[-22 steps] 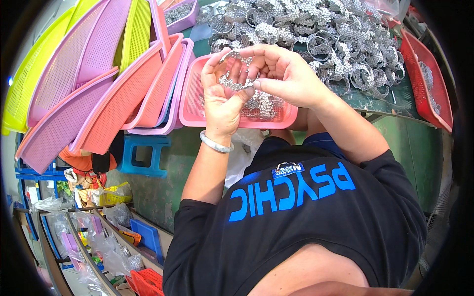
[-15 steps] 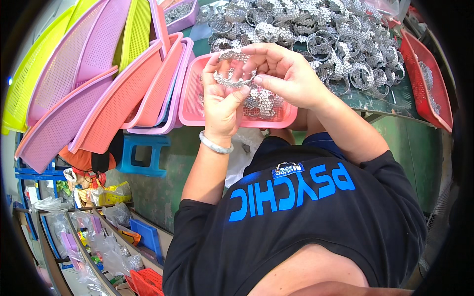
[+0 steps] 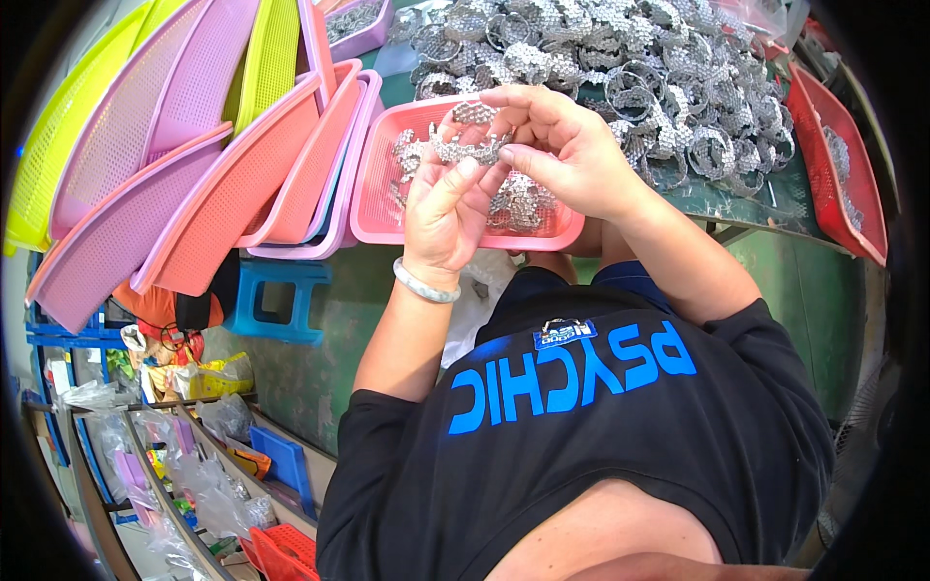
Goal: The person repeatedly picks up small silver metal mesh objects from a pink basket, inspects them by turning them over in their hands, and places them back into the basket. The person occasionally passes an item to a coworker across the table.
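Between my hands, above a pink plastic basket (image 3: 373, 221), is a silver, scaly-patterned metal bracelet (image 3: 463, 151). My left hand (image 3: 441, 223) holds its near left side, the thumb pressed against the band. My right hand (image 3: 572, 155) grips the right side of the same band between thumb and fingers; some fingertips are hidden behind it. More bracelets (image 3: 523, 201) of the same kind lie in the basket, partly covered by my hands. A large heap of silver bracelets (image 3: 581, 63) spreads over the green table beyond.
Stacked pink, purple and yellow-green baskets (image 3: 228, 194) lean at the left. A blue stool (image 3: 281, 302) stands below them, near shelves with plastic bags (image 3: 218, 499). At the far right is a red basket (image 3: 843, 184) with silver pieces. A purple basket (image 3: 360, 41) sits at the back.
My left hand has tilted and shifted slightly right, its fingers now lower behind the bracelet. The band has turned a little between my hands. My right hand has barely moved.
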A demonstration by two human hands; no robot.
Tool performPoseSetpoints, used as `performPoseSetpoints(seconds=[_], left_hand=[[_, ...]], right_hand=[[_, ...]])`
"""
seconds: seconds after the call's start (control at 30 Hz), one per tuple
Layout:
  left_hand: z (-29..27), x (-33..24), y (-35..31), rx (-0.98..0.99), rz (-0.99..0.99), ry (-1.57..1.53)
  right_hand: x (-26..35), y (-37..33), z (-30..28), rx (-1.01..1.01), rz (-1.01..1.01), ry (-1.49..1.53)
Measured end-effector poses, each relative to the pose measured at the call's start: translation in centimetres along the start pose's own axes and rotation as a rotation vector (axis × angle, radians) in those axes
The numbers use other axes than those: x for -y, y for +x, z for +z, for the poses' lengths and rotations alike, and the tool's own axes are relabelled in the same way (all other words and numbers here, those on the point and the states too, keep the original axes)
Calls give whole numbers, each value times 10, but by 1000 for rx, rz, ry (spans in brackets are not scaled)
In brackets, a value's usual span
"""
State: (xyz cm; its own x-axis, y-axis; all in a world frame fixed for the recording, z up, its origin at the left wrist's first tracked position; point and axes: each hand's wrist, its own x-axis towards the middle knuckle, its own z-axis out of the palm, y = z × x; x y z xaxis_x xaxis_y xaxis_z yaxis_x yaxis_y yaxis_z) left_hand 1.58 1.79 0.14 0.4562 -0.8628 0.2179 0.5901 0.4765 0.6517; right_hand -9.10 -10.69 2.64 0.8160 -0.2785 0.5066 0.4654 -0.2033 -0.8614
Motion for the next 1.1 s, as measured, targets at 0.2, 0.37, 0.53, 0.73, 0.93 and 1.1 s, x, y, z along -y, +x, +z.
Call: performPoseSetpoints(seconds=[0.2,0.37,0.53,0.73,0.93,1.1], left_hand=[[5,0,0,-48,-34,-40],[3,1,0,-63,-39,-48],[4,2,1,-63,-40,-30],[6,1,0,-75,-37,6],[10,-3,3,-133,142,420],[14,-3,5,-153,362,943]], right_hand=[[0,1,0,-12,34,35],[-8,3,1,-91,-42,23],[-9,3,-1,-110,-53,-7],[-6,3,-2,-70,-2,34],[-1,2,-8,-33,69,-19],[-6,5,-9,-53,36,-28]])
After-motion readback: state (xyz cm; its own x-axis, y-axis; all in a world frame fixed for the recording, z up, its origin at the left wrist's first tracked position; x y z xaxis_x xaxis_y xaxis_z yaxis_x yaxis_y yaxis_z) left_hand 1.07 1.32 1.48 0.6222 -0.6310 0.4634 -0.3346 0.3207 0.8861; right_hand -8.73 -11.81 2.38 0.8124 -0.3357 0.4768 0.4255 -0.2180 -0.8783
